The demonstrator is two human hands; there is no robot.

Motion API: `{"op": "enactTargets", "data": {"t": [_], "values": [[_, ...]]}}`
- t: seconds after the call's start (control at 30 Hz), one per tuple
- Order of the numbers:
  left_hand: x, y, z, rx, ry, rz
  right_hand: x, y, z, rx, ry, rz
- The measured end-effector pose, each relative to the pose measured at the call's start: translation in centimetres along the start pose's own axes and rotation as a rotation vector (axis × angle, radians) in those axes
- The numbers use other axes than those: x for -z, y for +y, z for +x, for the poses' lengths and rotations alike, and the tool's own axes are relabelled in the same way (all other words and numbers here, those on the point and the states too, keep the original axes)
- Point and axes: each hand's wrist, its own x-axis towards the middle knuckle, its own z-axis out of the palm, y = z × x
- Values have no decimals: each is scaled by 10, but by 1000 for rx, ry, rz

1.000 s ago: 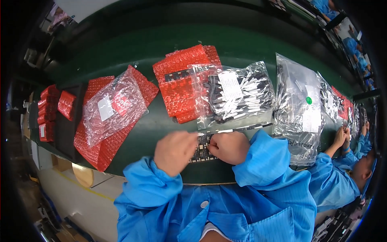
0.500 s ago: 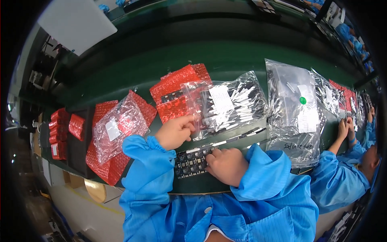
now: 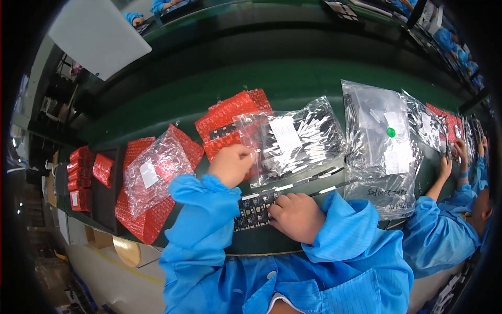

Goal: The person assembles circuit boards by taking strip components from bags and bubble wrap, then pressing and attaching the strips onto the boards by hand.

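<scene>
A black circuit board panel (image 3: 254, 212) with rows of small components lies at the table's front edge. My right hand (image 3: 297, 215) is closed over its right end, fingers curled on the board; the hand covers that end. My left hand (image 3: 231, 164) is pinched beside the left edge of a clear bag (image 3: 314, 136) full of black and white strip-like parts; anything between its fingertips is too small to make out. Just behind the panel, narrow black and white strips (image 3: 308, 179) lie in a slanting row. Red bubble wrap (image 3: 230, 112) with a board in it lies behind my left hand.
At left, a clear bubble bag (image 3: 162, 167) rests on red bubble wrap (image 3: 135, 224), beside a dark tray (image 3: 102, 201) and red wrapped bundles (image 3: 79, 175). A large clear bag (image 3: 379, 146) lies to the right. Beyond it, a co-worker's hands (image 3: 454, 159) handle parts.
My left hand has moved slightly away from me and to the right, off the panel's left side. My right hand stays on the panel. The whole view has shifted a little.
</scene>
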Motion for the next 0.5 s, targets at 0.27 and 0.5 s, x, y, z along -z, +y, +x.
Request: {"op": "enactTargets", "data": {"t": [0.27, 0.5], "values": [[100, -15, -88, 282, -8, -345, 2, 12, 0, 16, 5, 58], [99, -31, -158, 28, 96, -574, 22, 18, -5, 25, 61, 174]]}}
